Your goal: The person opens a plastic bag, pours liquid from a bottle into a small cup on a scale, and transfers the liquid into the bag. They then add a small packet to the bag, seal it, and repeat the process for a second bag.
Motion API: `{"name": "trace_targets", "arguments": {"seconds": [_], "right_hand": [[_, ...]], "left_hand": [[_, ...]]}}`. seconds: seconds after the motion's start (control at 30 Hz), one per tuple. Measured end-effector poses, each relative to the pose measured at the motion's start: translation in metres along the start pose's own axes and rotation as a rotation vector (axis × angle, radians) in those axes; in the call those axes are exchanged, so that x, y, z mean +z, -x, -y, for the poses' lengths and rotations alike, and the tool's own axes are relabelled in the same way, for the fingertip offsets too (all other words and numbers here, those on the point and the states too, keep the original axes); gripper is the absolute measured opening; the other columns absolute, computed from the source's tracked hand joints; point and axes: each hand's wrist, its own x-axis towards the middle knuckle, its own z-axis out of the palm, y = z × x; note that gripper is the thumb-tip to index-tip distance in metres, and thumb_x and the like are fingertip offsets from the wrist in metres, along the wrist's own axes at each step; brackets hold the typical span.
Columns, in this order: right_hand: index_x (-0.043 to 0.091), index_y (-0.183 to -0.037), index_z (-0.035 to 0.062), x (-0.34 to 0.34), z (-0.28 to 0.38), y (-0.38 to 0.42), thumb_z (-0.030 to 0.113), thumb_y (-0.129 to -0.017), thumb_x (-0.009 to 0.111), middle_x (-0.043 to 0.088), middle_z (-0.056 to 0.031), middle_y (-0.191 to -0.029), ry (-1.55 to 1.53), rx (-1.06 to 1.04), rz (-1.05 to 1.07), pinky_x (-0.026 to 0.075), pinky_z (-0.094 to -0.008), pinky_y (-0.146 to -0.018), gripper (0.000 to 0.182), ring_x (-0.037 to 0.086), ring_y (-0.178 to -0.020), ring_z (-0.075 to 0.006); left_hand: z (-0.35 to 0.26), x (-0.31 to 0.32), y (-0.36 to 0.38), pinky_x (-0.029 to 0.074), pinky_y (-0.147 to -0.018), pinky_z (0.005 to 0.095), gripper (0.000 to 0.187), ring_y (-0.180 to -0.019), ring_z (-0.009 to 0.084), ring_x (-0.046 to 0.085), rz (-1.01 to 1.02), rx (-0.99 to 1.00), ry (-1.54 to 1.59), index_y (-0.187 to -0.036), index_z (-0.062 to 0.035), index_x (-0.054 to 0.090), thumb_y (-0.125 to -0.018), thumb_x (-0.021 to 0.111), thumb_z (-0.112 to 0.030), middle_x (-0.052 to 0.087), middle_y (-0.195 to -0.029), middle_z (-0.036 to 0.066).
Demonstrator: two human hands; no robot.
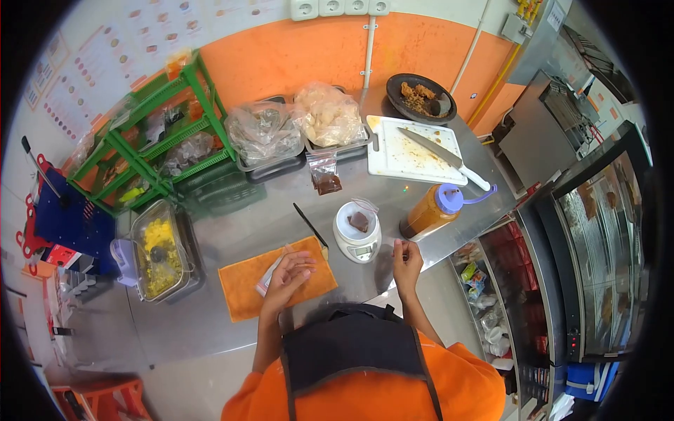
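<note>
My left hand (286,278) is over an orange cloth (239,290), fingers loosely stretched and apart. Partly under it lies a clear plastic packet (265,282); I see no grip on it. My right hand (406,265) is raised at the table's front edge, its fingers curled in with nothing visible in them. Between the hands, a little farther away, stands a white kitchen scale (363,253) with a small clear bag of dark sauce (359,222) on its pan. Just beyond my right hand is a squeeze bottle (425,217) of brown sauce with a purple cap.
A black-handled utensil (309,223) lies by the cloth. Farther back are a zip bag of sauce (326,175), trays with plastic bags (326,119), a cutting board (393,156) with a knife (439,153), and a stone mortar (400,109). Leftward stand a glass container (184,275) and green rack (161,149).
</note>
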Motion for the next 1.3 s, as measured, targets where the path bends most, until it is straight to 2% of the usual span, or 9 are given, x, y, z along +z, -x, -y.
{"name": "trace_targets", "arguments": {"seconds": [0.13,0.23,0.3,0.4,0.5,0.87,1.3], "right_hand": [[0.061,-0.078,-0.0011,-0.003,0.020,-0.009,0.023,-0.095,0.058,0.058,-0.0075,-0.073,0.000,-0.033,0.011,0.043,-0.0280,-0.054,0.030,0.057,-0.063,-0.0140],[0.064,-0.085,-0.0011,0.002,0.026,-0.016,0.022,-0.096,0.056,0.059,-0.0095,-0.078,-0.115,-0.033,0.007,0.044,-0.0281,-0.056,0.027,0.058,-0.065,-0.0147],[0.065,-0.096,-0.0015,0.005,0.029,-0.020,0.017,-0.096,0.053,0.061,-0.0114,-0.087,-0.115,-0.075,0.013,0.046,-0.0286,-0.060,0.022,0.061,-0.069,-0.0156],[0.063,-0.104,-0.0016,0.014,0.029,-0.025,0.011,-0.095,0.051,0.062,-0.0124,-0.095,-0.233,-0.061,0.026,0.049,-0.0297,-0.064,0.019,0.063,-0.073,-0.0167],[0.060,-0.107,-0.0020,0.015,0.032,-0.030,0.007,-0.093,0.051,0.063,-0.0124,-0.097,-0.172,-0.107,0.077,0.050,-0.0302,-0.067,0.019,0.064,-0.075,-0.0172],[0.061,-0.102,-0.0026,0.012,0.034,-0.029,0.008,-0.091,0.055,0.065,-0.0120,-0.092,-0.168,-0.079,0.057,0.051,-0.0305,-0.065,0.017,0.065,-0.074,-0.0175],[0.062,-0.099,-0.0018,0.010,0.022,-0.026,0.006,-0.090,0.054,0.063,-0.0106,-0.088,-0.142,-0.051,0.078,0.049,-0.0283,-0.063,0.014,0.064,-0.073,-0.0163]], "left_hand": [[-0.001,-0.001,-0.001,0.047,-0.090,0.0306,0.036,-0.104,0.0193,0.059,-0.039,0.065,0.046,-0.125,-0.0022,0.049,-0.090,0.059,-0.003,0.058,-0.113,0.011],[-0.006,0.003,0.000,0.048,-0.086,0.0300,0.035,-0.101,0.0187,0.059,-0.095,0.097,0.077,-0.124,-0.0014,0.049,-0.091,0.058,-0.003,0.058,-0.112,0.012],[-0.006,0.004,0.000,0.049,-0.084,0.0297,0.034,-0.099,0.0185,0.059,-0.125,0.119,0.099,-0.124,-0.0010,0.049,-0.091,0.058,-0.002,0.058,-0.111,0.012],[-0.002,0.003,0.000,0.050,-0.082,0.0298,0.033,-0.097,0.0185,0.060,-0.158,0.162,0.122,-0.123,-0.0003,0.050,-0.091,0.058,-0.002,0.058,-0.110,0.013],[-0.002,0.006,0.000,0.051,-0.079,0.0295,0.030,-0.095,0.0183,0.060,-0.190,0.177,0.131,-0.121,-0.0001,0.051,-0.091,0.058,-0.003,0.058,-0.108,0.013],[-0.006,0.008,-0.001,0.052,-0.077,0.0291,0.027,-0.091,0.0164,0.060,-0.259,0.212,0.139,-0.117,0.0000,0.052,-0.090,0.058,-0.002,0.059,-0.102,0.011],[-0.009,0.009,0.000,0.052,-0.079,0.0289,0.025,-0.093,0.0148,0.058,-0.279,0.233,0.128,-0.115,-0.0003,0.054,-0.090,0.057,0.000,0.058,-0.101,0.009]]}}
